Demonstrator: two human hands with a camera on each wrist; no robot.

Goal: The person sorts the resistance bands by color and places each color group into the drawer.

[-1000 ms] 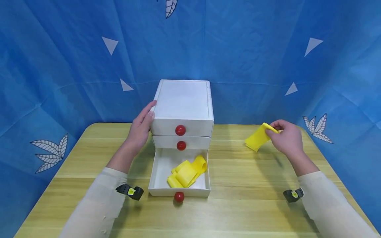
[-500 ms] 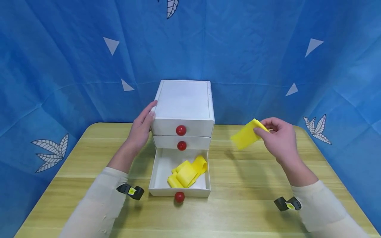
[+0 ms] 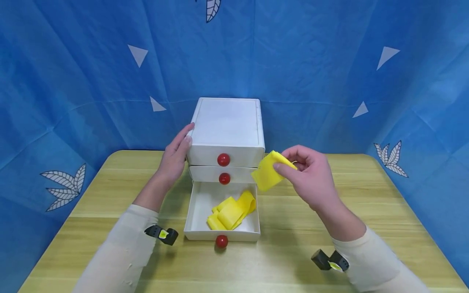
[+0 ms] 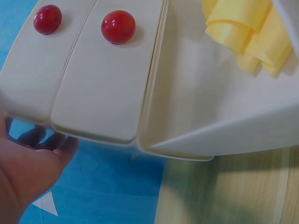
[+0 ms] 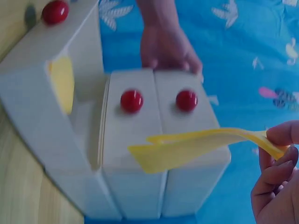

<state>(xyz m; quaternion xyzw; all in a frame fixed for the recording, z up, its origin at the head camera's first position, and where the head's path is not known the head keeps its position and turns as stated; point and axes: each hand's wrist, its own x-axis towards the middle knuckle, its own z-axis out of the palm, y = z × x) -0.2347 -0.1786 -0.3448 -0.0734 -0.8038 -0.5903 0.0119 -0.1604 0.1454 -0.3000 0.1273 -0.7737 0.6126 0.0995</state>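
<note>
A small white drawer cabinet (image 3: 227, 122) with red knobs stands on the table, its bottom drawer (image 3: 198, 203) pulled out. Folded yellow cloth strips (image 3: 231, 213) lie loosely inside that drawer. Against the cabinet's left side rests my left hand (image 3: 174, 158), fingers extended along the wall and thumb near the front edge. Between thumb and fingers, my right hand (image 3: 311, 175) pinches another folded yellow cloth (image 3: 269, 173), held in the air right of the cabinet front. The right wrist view shows this cloth (image 5: 187, 149) side-on, its free end pointing away from the fingers.
The two upper drawers are closed, with red knobs (image 3: 223, 159) jutting forward. A wooden table (image 3: 329, 228) carries the cabinet. Blue patterned curtain (image 3: 307, 73) hangs behind the table and at both sides.
My right hand has carried the yellow cloth leftward from the table's right side to beside the cabinet. The left hand, cabinet and open drawer have stayed in place.
</note>
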